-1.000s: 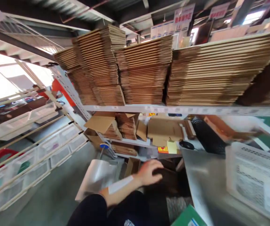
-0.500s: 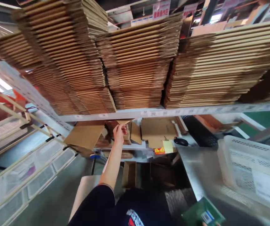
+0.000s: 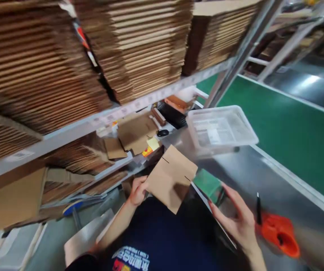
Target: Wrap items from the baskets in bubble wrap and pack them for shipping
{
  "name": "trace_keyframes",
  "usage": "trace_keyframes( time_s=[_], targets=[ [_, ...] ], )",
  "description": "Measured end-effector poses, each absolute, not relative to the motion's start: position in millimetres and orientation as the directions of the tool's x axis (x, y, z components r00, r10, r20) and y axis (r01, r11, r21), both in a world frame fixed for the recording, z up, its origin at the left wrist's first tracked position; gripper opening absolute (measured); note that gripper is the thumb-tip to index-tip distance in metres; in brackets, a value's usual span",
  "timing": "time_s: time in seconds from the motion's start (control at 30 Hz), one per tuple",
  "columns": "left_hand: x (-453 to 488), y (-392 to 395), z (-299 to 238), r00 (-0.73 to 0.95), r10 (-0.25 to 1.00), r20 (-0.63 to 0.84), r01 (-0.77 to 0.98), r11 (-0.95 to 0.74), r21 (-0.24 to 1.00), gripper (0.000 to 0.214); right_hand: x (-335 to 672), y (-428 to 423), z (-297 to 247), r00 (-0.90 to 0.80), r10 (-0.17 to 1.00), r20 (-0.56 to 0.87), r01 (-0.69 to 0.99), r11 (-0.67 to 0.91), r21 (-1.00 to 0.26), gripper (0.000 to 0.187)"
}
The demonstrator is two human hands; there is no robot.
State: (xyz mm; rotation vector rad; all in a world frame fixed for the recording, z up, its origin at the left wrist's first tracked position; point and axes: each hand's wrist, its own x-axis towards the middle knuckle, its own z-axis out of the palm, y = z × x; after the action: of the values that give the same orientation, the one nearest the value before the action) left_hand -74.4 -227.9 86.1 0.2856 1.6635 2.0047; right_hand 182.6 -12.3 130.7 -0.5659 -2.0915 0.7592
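Note:
A flat, folded cardboard box (image 3: 171,178) is gripped at its left corner by my left hand (image 3: 138,190), in front of my body. My right hand (image 3: 235,214) closes thumb and fingers around a green box (image 3: 208,184) above the metal table. The right corner of the cardboard meets or overlaps the edge of the green box in view; whether they touch I cannot tell. Right of that hand, an orange tape dispenser (image 3: 279,233) lies on the metal table (image 3: 249,169).
A white plastic basket (image 3: 221,128) stands at the table's far end. Stacks of flattened cartons (image 3: 147,49) fill the shelf ahead, with more below. A black computer mouse (image 3: 162,133) and yellow notes (image 3: 152,143) lie on the lower shelf. A blue-topped stool (image 3: 73,207) is at left.
My left hand has come back from the lower shelf with a flat cardboard box. The green box in my right hand has risen toward the middle. The view has turned right.

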Motion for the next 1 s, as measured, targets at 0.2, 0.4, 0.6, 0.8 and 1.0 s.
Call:
trace_keyframes(
  time_s=[0.2, 0.4, 0.6, 0.8, 1.0],
  targets=[
    [-57, -195, 103, -0.709, 0.698, -0.099, -0.215, -0.08, 0.973, 0.04, 191, -25, 186, -0.826, -0.031, 0.563, -0.123, 0.984, -0.126, 0.044],
    [-58, -173, 122, -0.544, 0.838, 0.041, -0.039, -0.074, 0.997, 0.05, 184, -55, 183, -0.814, -0.191, 0.549, -0.199, 0.979, 0.047, 0.039],
    [-53, -165, 124, -0.432, 0.891, 0.141, 0.069, -0.123, 0.99, 0.057, 193, -63, 178, -0.796, -0.103, 0.597, -0.104, 0.994, 0.032, 0.037],
    [-51, -162, 126, -0.419, 0.901, 0.111, 0.055, -0.097, 0.994, 0.061, 205, -60, 175, -0.817, -0.042, 0.575, -0.055, 0.998, -0.005, 0.041],
    [-52, -166, 132, -0.464, 0.884, 0.048, 0.004, -0.052, 0.999, 0.059, 204, -61, 172, -0.826, -0.064, 0.561, -0.085, 0.996, -0.011, 0.045]
  ],
)
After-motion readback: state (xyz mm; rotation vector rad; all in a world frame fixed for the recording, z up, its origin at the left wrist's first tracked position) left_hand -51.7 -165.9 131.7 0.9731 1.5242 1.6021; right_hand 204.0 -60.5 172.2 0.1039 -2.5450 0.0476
